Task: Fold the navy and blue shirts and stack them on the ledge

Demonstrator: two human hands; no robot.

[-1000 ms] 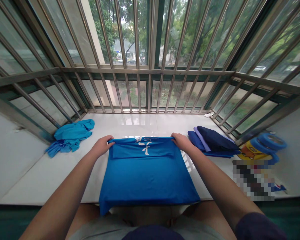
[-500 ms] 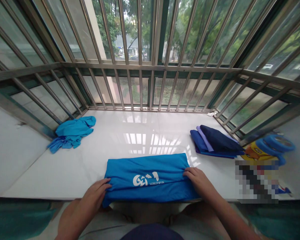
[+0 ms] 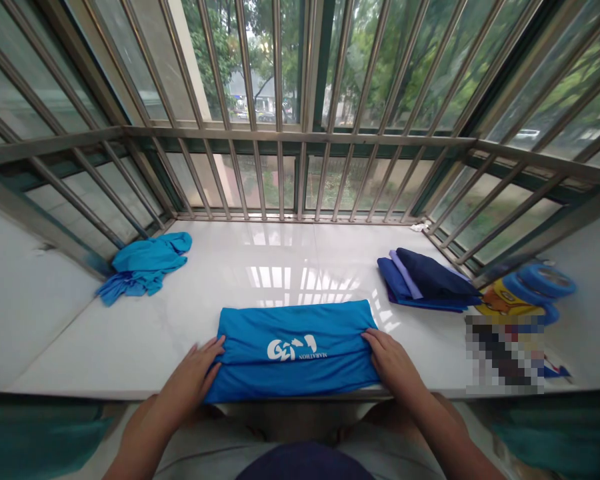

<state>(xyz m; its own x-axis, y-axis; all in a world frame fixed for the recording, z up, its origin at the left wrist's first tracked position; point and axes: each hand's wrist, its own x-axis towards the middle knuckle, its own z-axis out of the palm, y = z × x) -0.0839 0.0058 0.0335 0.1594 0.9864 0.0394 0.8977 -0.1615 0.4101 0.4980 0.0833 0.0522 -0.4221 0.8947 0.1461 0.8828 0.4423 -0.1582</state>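
A folded blue T-shirt [image 3: 300, 383] with a white "MARATHON" print lies in front of me along the near edge of the white ledge, as a wide flat strip. My left hand [image 3: 197, 367] holds its left edge, fingertips on top of the cloth and the thumb lower down. At the opposite end, my right hand [image 3: 387, 353] has its fingers closed on the right edge. The undersides of both grips are hidden. Faint creases run across the fabric between the hands.
A crumpled turquoise garment [image 3: 150, 260] lies at the left by the bars. On the right is a stack of folded dark blue and purple clothes [image 3: 430, 280], beside a blue and yellow container [image 3: 520, 293]. Metal bars [image 3: 300, 139] enclose the white ledge [image 3: 280, 247].
The T-shirt and both hands have shifted slightly away from me, further onto the ledge. Its near edge lies flatter, and my left fingers are spread more along the left side.
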